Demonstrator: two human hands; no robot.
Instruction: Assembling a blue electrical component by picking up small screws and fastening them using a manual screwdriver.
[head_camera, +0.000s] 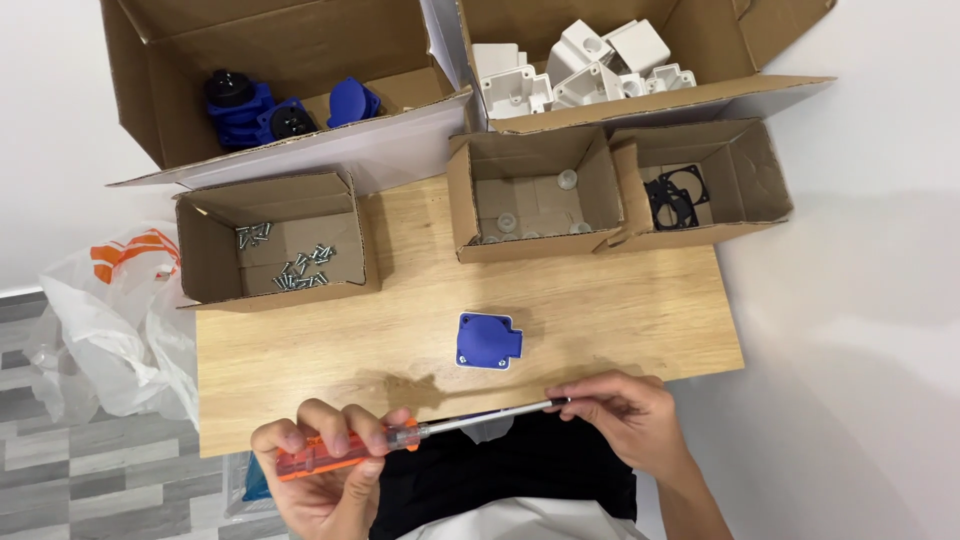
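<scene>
My left hand grips the orange transparent handle of a screwdriver at the table's near edge. The metal shaft runs right to my right hand, whose fingertips pinch the tip. Whether a screw sits at the tip is hidden by the fingers. A blue socket unit with a white back lies on the wooden table, a little beyond both hands and touched by neither.
Small cardboard boxes stand along the back: screws, clear round caps, black gaskets. Behind are larger boxes with blue socket parts and white housings. A white plastic bag hangs left of the table.
</scene>
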